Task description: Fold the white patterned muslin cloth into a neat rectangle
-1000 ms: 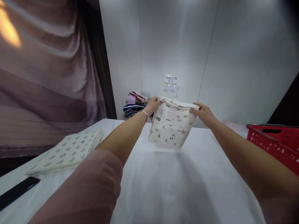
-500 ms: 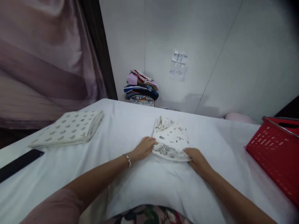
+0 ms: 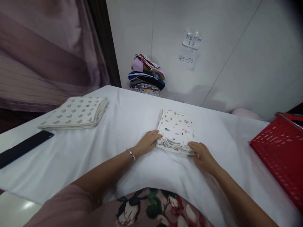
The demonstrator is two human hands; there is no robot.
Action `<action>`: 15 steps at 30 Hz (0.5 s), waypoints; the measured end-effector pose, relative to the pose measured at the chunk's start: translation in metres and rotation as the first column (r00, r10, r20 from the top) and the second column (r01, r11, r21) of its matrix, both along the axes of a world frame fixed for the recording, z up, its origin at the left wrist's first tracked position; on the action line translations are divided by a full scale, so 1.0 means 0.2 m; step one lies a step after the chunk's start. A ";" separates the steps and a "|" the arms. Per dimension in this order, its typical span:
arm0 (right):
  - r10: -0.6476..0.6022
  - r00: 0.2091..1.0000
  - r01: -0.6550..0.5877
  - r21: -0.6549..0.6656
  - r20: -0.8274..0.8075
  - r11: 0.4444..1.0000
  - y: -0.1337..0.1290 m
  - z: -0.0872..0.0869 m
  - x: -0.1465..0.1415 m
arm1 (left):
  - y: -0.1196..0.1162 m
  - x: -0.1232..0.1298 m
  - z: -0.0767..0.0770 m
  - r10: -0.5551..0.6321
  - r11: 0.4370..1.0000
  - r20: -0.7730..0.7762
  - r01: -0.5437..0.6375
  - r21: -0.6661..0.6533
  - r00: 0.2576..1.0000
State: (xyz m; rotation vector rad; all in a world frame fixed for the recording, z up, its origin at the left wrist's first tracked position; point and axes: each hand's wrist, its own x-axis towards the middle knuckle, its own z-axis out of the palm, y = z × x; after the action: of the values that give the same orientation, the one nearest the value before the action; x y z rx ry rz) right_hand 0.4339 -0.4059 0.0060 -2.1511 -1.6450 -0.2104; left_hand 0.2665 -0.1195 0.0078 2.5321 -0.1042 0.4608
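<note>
A folded white cloth (image 3: 178,126) with a small scattered print lies on the white-covered table, its layered edge facing me. At its near left corner, my left hand (image 3: 149,142), with a bracelet on the wrist, grips the edge between thumb and fingers. My right hand (image 3: 203,155) pinches the near right corner, its fingers on top and the thumb partly hidden. Off to the left rests a larger folded cloth (image 3: 77,111) with rows of grey motifs, touched by neither hand.
A black flat object (image 3: 25,148) lies at the table's left. On the right stands a red plastic basket (image 3: 279,151) with a metal handle. Behind the table are stacked folded fabrics (image 3: 147,75), a wall with paper notes (image 3: 189,50) and a pinkish curtain (image 3: 47,56).
The printed cloth's top has become flatter and its edges neater, with both hands still at its near corners. My view has tilted downward, showing more of my floral clothing.
</note>
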 end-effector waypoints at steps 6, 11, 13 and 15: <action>0.024 1.000 -0.024 -0.013 0.020 1.000 0.19 0.13 -0.11 | -0.06 -0.03 0.05 0.030 0.996 -0.031 -0.032 -0.084 0.999; 0.019 0.995 -0.008 -0.121 0.093 0.993 0.28 0.08 -0.10 | -0.10 -0.02 0.02 0.085 0.993 -0.012 -0.086 -0.085 0.996; 0.020 0.993 -0.003 -0.157 0.113 0.988 0.27 0.06 -0.08 | -0.10 -0.01 0.00 0.091 0.994 0.008 -0.090 -0.054 0.996; 0.040 0.991 -0.017 -0.173 0.127 0.985 0.24 0.05 -0.07 | -0.10 -0.01 -0.02 0.096 0.995 0.016 -0.096 -0.009 0.995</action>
State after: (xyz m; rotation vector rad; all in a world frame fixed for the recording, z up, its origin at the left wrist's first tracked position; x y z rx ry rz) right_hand 0.4203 -0.3574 0.0151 -2.2816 -1.8264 -0.2115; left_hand 0.2645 -0.1403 0.0038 2.5340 0.0137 0.5189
